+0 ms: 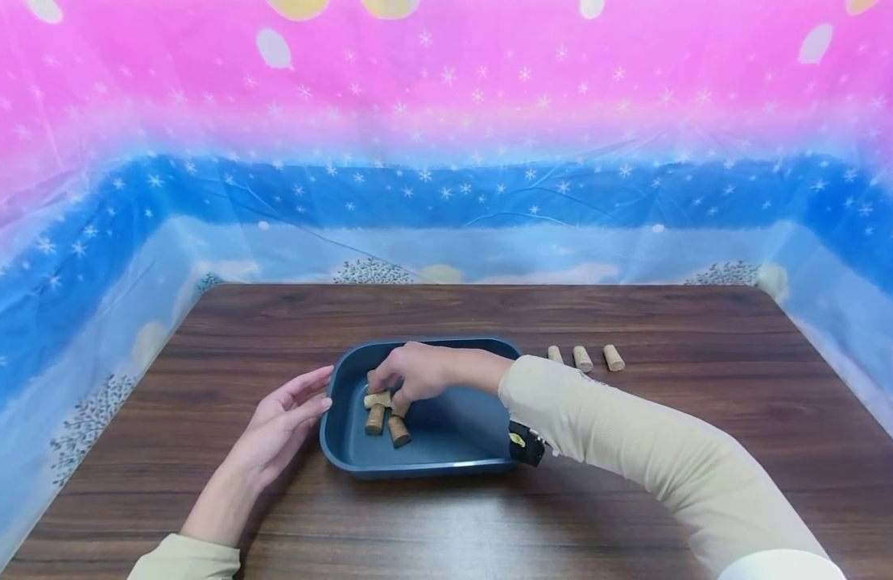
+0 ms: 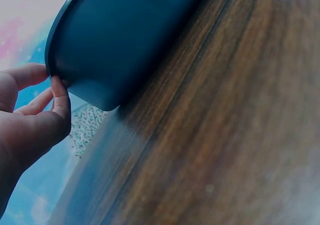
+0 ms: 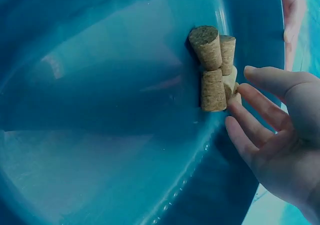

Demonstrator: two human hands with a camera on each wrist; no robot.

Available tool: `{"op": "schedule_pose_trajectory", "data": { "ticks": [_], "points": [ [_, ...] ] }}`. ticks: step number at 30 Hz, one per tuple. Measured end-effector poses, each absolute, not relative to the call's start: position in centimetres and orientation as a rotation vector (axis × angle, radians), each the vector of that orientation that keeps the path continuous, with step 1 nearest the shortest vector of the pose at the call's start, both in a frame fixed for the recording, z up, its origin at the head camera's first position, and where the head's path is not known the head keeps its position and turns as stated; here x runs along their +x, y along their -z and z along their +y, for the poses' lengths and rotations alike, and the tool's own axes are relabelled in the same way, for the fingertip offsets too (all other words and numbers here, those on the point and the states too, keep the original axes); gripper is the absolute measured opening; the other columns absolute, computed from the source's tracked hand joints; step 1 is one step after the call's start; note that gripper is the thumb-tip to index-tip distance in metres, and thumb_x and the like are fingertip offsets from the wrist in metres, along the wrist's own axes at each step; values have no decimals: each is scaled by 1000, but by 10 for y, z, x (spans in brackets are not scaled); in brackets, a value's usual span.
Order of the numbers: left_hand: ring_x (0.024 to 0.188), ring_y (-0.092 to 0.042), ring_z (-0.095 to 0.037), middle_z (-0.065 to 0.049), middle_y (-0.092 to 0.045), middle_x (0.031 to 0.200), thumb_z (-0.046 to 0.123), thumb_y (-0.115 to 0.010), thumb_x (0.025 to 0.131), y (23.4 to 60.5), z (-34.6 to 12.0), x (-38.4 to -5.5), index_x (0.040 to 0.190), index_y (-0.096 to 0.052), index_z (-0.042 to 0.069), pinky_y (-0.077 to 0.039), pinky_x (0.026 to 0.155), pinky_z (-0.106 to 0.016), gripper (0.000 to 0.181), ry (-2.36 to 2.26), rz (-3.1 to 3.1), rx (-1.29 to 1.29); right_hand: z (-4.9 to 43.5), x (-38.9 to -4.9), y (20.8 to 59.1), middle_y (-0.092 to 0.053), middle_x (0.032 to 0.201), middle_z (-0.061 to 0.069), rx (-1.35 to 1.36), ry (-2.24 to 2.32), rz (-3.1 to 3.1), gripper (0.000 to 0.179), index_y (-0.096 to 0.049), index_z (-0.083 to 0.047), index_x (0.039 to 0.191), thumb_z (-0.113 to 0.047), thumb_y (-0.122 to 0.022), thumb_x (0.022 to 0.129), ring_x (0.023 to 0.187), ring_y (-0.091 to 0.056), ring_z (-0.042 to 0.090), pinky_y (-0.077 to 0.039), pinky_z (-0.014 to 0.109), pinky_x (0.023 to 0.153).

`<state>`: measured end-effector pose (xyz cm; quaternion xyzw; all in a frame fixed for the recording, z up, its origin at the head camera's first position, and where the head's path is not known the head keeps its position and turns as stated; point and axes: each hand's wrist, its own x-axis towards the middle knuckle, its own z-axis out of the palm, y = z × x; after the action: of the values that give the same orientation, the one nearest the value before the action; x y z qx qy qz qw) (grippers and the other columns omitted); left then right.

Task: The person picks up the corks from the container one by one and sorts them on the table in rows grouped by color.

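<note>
Head view: A person's left hand holds the left end of a blue tray on a brown wooden tabletop, while the right hand reaches in to corks clustered toward the tray's left end. The tray floor opens out to the right of the cluster. Near the tray's far right corner, 3 loose corks sit short of the table's far edge. The right sleeve covers the tray's right end and part of the leftmost loose cork; the right hand hides part of the cluster.

Left wrist view: The left thumb and fingers pinch the tray's rim at its rounded end, wood stretching away beside the wall. The frame cuts off the tray's upper part, its inside out of sight.

Right wrist view: The right hand's fingers are spread, thumb apart, beside the cluster; whether the fingertips touch a cork is hard to tell. 4 corks show plainly, a 5th mostly hidden behind them. The left hand, cropped, shows at the rim.
</note>
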<state>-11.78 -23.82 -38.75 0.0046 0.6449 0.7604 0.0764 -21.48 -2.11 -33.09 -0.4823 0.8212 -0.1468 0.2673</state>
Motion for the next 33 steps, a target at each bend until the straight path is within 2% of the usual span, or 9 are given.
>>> {"op": "schedule_pose_trajectory", "data": {
  "ticks": [12,15,19,27,33],
  "points": [
    [116,-53,-12,-3,-53,127,5,-59,95,385,-239,-116,141,-41,-4,-45,95,-22,50,-2254,1940,6,-30,-211,333,-57,134,6,-1379,380,2169,39,-59,-6,131,3,-56,93,110,-60,15,-48,19,83],
    [116,-53,-12,-4,-52,129,6,-59,96,385,-239,-115,142,-39,-5,-44,95,-22,51,-2241,1949,7,-33,-210,333,-60,129,4,-1380,360,2181,40,-60,-7,132,3,-59,93,95,-61,11,-48,17,76],
    [117,-52,-12,-6,-50,131,7,-59,96,384,-239,-116,143,-37,-6,-44,96,-22,53,-2231,1954,4,-37,-208,332,-63,122,3,-1379,310,2210,40,-61,-9,131,1,-62,92,81,-56,9,-46,17,69],
    [116,-53,-10,-5,-51,129,6,-59,96,386,-239,-117,142,-37,-7,-44,96,-22,53,-2239,1953,15,-43,-209,334,-65,117,0,-1383,213,2262,40,-63,-12,130,-2,-65,91,80,-53,10,-45,17,67],
    [117,-52,-11,-7,-50,132,5,-58,96,386,-239,-117,143,-34,-8,-43,96,-22,55,-2236,1951,16,-44,-209,337,-64,120,-1,-1366,190,2288,38,-65,-13,127,-4,-68,90,81,-54,10,-46,16,69]
  ]
}}
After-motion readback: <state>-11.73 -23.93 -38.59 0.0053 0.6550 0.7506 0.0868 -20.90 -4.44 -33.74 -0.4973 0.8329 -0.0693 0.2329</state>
